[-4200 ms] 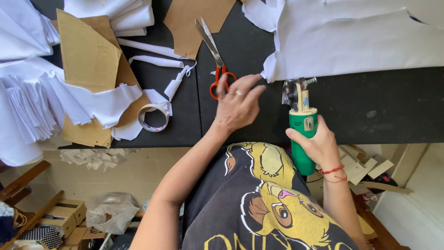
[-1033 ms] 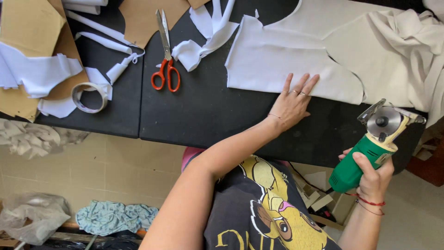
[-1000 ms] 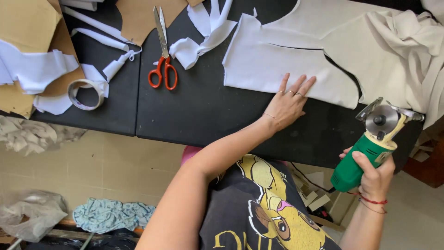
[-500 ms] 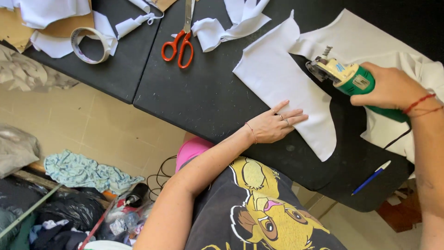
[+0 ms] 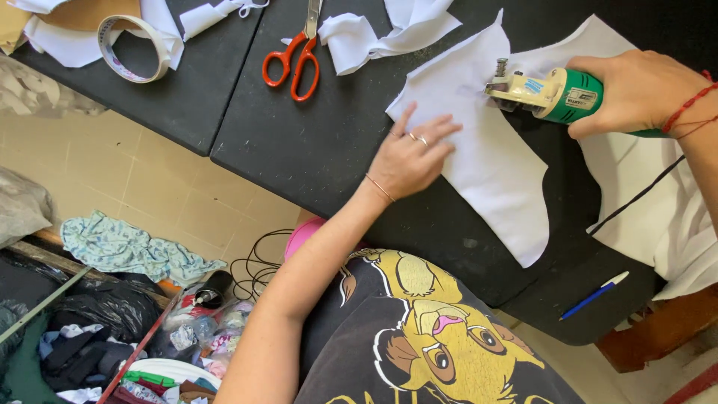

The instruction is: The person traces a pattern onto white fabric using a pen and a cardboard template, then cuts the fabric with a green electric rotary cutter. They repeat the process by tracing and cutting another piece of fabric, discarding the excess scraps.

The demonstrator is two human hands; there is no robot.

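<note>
Layout on the cutting table [image 5: 314, 150], head view.

I log the fabric piece [image 5: 486, 157] lying flat on the table, right of centre. Left hand [image 5: 410, 155] rests on its left edge; right hand [image 5: 636, 93] sits further right, wrapped around the electric cutter [image 5: 550, 93], whose head stands on the fabric's far part. Scissors [image 5: 295, 60] lie left of the fabric, near the far edge; tape roll [image 5: 134, 49] lies further left (partly on scraps). Pen [image 5: 594, 295] lies at the table's near right corner, well apart from the cutter.
</note>
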